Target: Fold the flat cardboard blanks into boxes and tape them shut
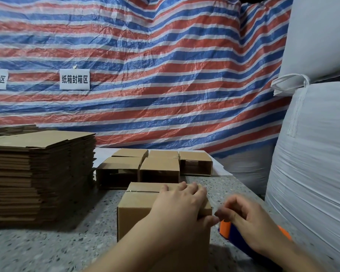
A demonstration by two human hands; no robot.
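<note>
A folded brown cardboard box (139, 205) stands on the speckled table in front of me, its top flaps closed with a seam across. My left hand (177, 209) lies flat on the box top, fingers straight, pressing the right part of the flaps. My right hand (249, 222), blurred, grips an orange and blue tape dispenser (226, 230) just right of the box's near right corner. A tall stack of flat cardboard blanks (39, 173) sits at the left.
Several folded boxes (157, 165) lie on their sides behind the one under my hand. Big white woven sacks (312, 154) crowd the right edge of the table (47, 250). A striped tarp with paper signs hangs behind.
</note>
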